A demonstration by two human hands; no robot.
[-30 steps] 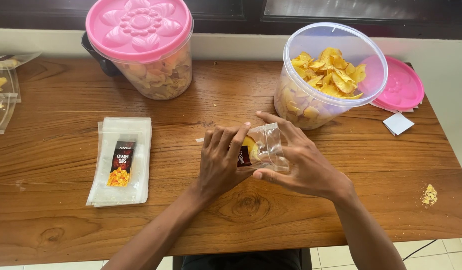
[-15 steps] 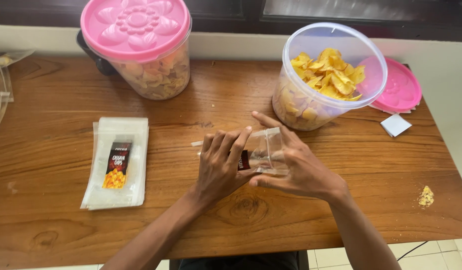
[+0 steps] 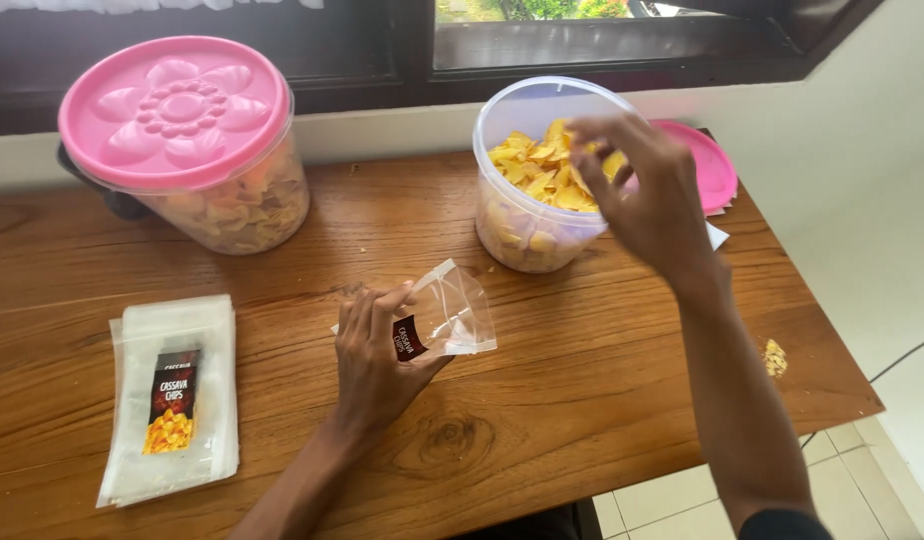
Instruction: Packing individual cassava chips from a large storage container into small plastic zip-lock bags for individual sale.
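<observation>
At the centre of the frame, the left hand (image 3: 377,365) pinches a small clear plastic pouch (image 3: 444,315) between thumb and fingers, closed on its lower left corner beside a dark label; the thin, glossy film stands up off the wooden table (image 3: 582,400) and tilts toward the right, its mouth slightly parted. In the upper right of the frame, the right hand (image 3: 647,195) hovers over the open round tub (image 3: 537,180), fingers curled loosely downward with the tips at the heap of yellow chips (image 3: 542,170); whether they have hold of a chip I cannot tell. The tub is translucent plastic, with pale ridged chips showing through its wall. Just behind it, partly hidden by the hand, a flat pink lid (image 3: 717,165) lies on the table. In the upper left stands a second round tub (image 3: 217,195), closed with a pink lid moulded in a flower pattern, with paler chips inside. At the lower left lies a neat stack of flat empty pouches (image 3: 172,400), each with a dark label. A few crumbs (image 3: 775,357) sit near the table's right edge. The tabletop is warm brown wood with visible grain and a knot.
</observation>
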